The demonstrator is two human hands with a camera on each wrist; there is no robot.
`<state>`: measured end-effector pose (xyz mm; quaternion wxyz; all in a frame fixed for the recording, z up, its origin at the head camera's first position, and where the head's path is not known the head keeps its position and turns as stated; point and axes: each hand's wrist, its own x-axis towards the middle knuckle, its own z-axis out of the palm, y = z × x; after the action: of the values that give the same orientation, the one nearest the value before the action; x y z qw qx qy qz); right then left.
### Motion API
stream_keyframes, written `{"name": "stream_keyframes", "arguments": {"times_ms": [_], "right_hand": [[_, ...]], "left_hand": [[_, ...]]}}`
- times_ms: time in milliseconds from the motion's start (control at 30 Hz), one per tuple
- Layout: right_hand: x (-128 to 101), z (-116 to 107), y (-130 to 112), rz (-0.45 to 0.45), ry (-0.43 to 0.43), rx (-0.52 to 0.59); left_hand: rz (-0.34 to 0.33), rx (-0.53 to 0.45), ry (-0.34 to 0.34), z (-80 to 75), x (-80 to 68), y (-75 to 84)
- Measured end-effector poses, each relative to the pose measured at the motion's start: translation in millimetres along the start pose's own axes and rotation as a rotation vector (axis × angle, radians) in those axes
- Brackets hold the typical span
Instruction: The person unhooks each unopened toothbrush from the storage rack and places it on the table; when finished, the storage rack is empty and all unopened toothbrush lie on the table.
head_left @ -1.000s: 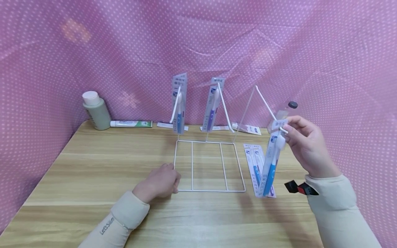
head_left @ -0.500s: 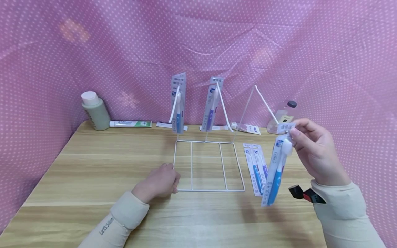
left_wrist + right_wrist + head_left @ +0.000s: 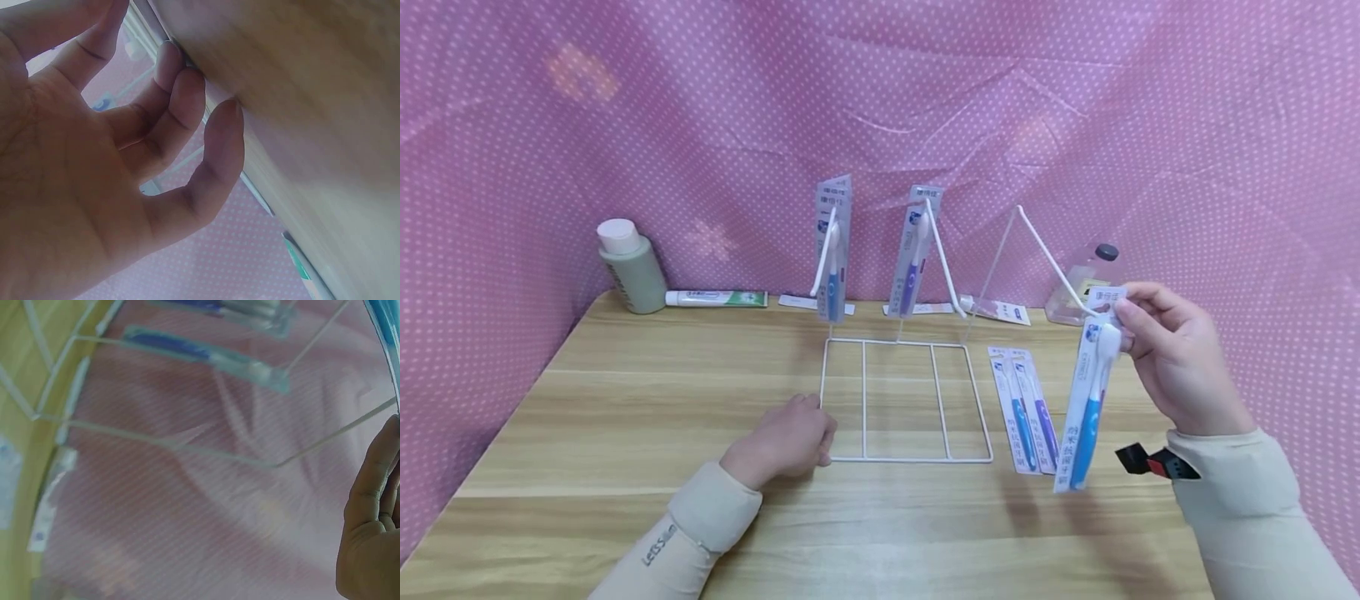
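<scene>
White wire rack (image 3: pixel 904 400): stands on the wooden table (image 3: pixel 625 400); two packaged toothbrushes hang on its hooks.
Left hand (image 3: pixel 790 440): fingers loosely curled, resting on the rack's front-left corner.
Right hand (image 3: pixel 1172 354): pinches the top of a blue toothbrush in clear packaging (image 3: pixel 1086 400), held in the air by the rack's right hook (image 3: pixel 1048 258).
Flat packs (image 3: pixel 1024 408): lie right of the rack.

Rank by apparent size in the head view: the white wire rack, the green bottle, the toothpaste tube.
1. White wire rack, clearly largest.
2. Green bottle and toothpaste tube: similar, so unranked.
</scene>
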<state>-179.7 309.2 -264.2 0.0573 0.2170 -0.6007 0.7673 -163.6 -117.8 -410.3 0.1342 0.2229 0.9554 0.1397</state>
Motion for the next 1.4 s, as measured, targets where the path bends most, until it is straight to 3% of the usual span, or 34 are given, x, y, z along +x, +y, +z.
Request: {"name": "stream_keyframes", "arguments": {"times_ms": [167,300,467,633,933,1400], "right_hand": [[10.0,-31.6,13.7,0.243,0.09,-0.243],[23.1,-64.6,33.3,0.441,0.086,-0.397],[41.4,-93.5,67.9,0.591,0.049,-0.54],[49.2,-111.6,92.5,0.673,0.047,-0.574],[50.4,-133.7,113.6,0.755,0.077,-0.561],[38.5,-150.4,154.5,0.858,0.078,-0.56]], "left_hand": [[-0.003,0.013,-0.001,-0.7,0.1,-2.2],[-0.006,0.01,0.001,-2.3,-1.6,-3.3],[-0.012,0.01,0.002,-3.2,-3.3,-4.4],[-0.013,0.014,0.001,-1.3,-2.2,-4.9],[0.016,0.006,0.008,-1.9,1.1,-1.5],[0.005,-0.016,0.004,-2.4,0.8,0.9]]}}
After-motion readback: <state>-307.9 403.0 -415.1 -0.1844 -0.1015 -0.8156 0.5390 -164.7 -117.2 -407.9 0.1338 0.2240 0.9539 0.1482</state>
